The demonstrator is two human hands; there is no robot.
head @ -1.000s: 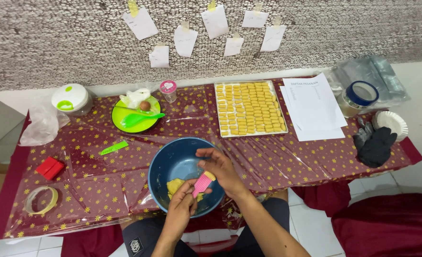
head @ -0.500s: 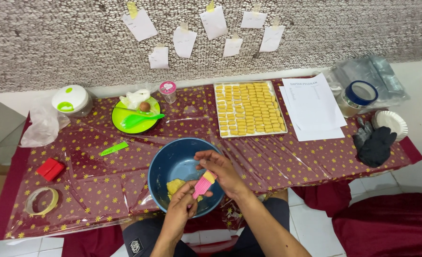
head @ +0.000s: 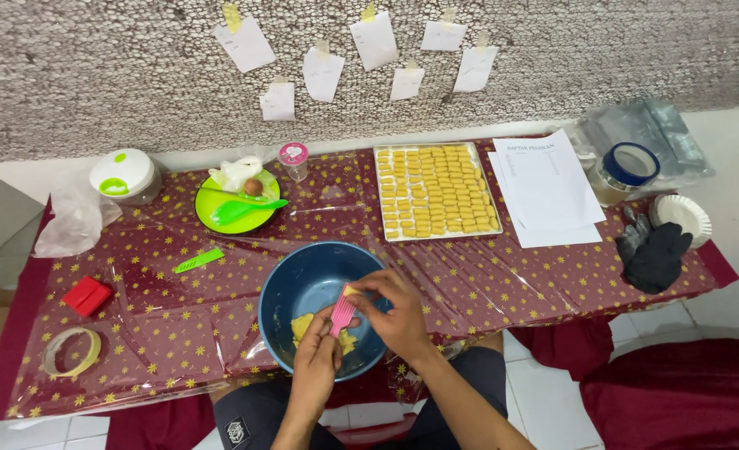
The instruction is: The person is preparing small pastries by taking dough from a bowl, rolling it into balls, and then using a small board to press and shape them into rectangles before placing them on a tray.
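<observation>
1. While the blue mixing bowl (head: 290, 287) sits at the table's (head: 503, 283) near edge, just left of its middle, both hands work over it.
2. Left hand (head: 318, 367) is closed around the pink comb (head: 342, 314), which tilts up over the bowl.
3. Right hand (head: 396, 312) pinches a small piece of yellow dough (head: 348, 291) against the comb's upper end; the piece is mostly hidden, so its shape is unclear.
4. More yellow dough (head: 304, 327) lies in the bowl's bottom.
5. Beyond the bowl, toward the far edge, a tray of shaped yellow pieces (head: 436, 192) rests beside white sheets of paper (head: 544, 187).
6. A green plate (head: 237, 208) sits left of the tray; a roll of tape (head: 71, 351) lies near the near-left corner.
</observation>
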